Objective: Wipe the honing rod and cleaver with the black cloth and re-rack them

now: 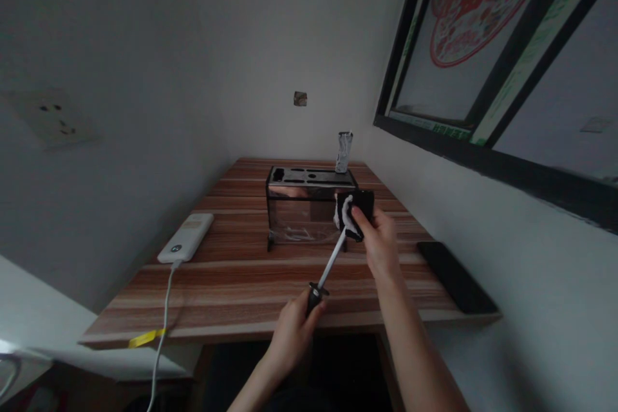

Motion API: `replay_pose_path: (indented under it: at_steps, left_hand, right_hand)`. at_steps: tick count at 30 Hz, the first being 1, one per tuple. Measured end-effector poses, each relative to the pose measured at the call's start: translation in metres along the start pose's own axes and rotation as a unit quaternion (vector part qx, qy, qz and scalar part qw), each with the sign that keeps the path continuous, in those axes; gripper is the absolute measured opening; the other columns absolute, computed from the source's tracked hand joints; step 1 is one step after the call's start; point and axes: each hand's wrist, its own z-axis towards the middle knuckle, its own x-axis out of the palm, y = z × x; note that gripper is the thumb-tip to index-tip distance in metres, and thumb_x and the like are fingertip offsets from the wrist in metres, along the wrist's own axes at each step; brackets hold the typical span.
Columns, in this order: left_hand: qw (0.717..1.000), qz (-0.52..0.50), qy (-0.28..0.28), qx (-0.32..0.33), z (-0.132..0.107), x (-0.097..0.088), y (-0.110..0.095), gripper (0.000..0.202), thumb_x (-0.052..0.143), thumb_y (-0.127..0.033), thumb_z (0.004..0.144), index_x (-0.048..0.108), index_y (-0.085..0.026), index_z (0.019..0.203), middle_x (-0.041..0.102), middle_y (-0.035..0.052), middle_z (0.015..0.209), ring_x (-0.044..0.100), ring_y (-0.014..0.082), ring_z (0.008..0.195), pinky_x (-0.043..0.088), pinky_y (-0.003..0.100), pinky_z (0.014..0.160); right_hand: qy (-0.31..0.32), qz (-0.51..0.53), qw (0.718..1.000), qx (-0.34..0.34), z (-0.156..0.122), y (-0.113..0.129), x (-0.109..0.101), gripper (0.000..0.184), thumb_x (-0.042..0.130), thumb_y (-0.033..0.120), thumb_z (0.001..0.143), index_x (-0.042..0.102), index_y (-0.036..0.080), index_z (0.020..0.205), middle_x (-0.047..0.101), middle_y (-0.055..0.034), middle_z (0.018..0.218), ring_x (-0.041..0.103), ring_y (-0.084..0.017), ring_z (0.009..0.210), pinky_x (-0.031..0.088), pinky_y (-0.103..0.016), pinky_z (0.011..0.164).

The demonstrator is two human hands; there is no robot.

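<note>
My left hand (292, 333) is closed round the black handle of a honing steel (332, 262), near the table's front edge. The grey rod slants up and away to the right. At its far end my right hand (380, 238) pinches a flat black piece (363, 203) with crumpled white material along its left side; whether it is cloth or a sponge I cannot tell. The rod's tip meets this piece and is hidden there. Just behind stands a knife block (313, 176) with a slotted top and clear front. An upright handle-like piece in crinkled wrapping (344, 152) rises from its right end.
A white power bank (187, 237) with a white cable (167, 309) lies on the left of the wood-grain table (232, 283). A black phone-like slab (456, 275) rests at the right edge. Walls close in on both sides, with a dark-framed window (449, 135) at right.
</note>
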Motion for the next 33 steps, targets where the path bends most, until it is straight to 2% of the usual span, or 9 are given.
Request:
replay_pose_path:
  at_steps: [6,13,16,21,27,33]
  left_hand:
    - [1.0,-0.001,-0.004,-0.006,0.001,0.0,-0.002,0.029,0.043,-0.035,0.089,0.061,-0.015,0.102,0.069,0.007,0.09,0.062,0.021,0.085,0.043,0.027,0.076]
    - [1.0,0.004,-0.008,-0.01,0.002,0.001,0.0,0.027,0.043,-0.035,0.089,0.061,-0.016,0.096,0.068,0.0066,0.086,0.062,0.0205,0.081,0.043,0.026,0.071]
    - [1.0,0.001,-0.008,-0.017,0.003,0.001,0.0,0.026,0.043,-0.035,0.088,0.06,-0.015,0.092,0.067,0.0063,0.081,0.062,0.0199,0.076,0.043,0.025,0.067]
    - [0.999,-0.033,-0.023,-0.004,0.004,0.0,-0.002,0.026,0.044,-0.031,0.085,0.061,-0.014,0.098,0.069,0.0078,0.085,0.062,0.0213,0.082,0.045,0.025,0.069]
    - [0.998,-0.045,-0.037,-0.013,0.005,0.001,0.0,0.024,0.046,-0.027,0.082,0.062,-0.014,0.095,0.07,0.0073,0.082,0.063,0.0207,0.077,0.047,0.025,0.067]
    - [0.999,-0.04,-0.034,-0.001,0.004,0.001,0.0,0.024,0.044,-0.024,0.082,0.061,-0.014,0.096,0.069,0.0076,0.085,0.063,0.0207,0.079,0.047,0.026,0.071]
  right_hand:
    - [0.066,-0.015,0.997,0.039,-0.029,-0.009,0.006,0.028,0.07,0.04,0.072,0.066,0.015,0.084,0.068,-0.0032,0.074,0.061,-0.016,0.064,0.048,-0.024,0.058]
    - [0.147,-0.03,0.984,0.094,-0.059,-0.015,0.004,0.033,0.071,0.039,0.071,0.065,0.014,0.092,0.071,-0.0065,0.081,0.066,-0.021,0.072,0.053,-0.027,0.061]
    - [0.162,-0.045,0.98,0.103,-0.065,-0.017,0.004,0.034,0.071,0.036,0.07,0.065,0.015,0.096,0.071,-0.007,0.086,0.066,-0.023,0.078,0.053,-0.03,0.068]
    - [0.21,-0.04,0.97,0.112,-0.074,-0.016,0.006,0.034,0.071,0.026,0.067,0.064,0.016,0.099,0.071,-0.0082,0.096,0.066,-0.025,0.091,0.051,-0.035,0.081]
    - [0.221,-0.068,0.966,0.118,-0.082,-0.018,0.008,0.036,0.07,0.023,0.069,0.063,0.017,0.104,0.07,-0.0087,0.101,0.065,-0.025,0.095,0.049,-0.038,0.086]
    - [0.223,-0.085,0.964,0.115,-0.081,-0.021,0.007,0.034,0.071,0.023,0.068,0.064,0.017,0.101,0.071,-0.0084,0.098,0.066,-0.025,0.092,0.051,-0.037,0.084]
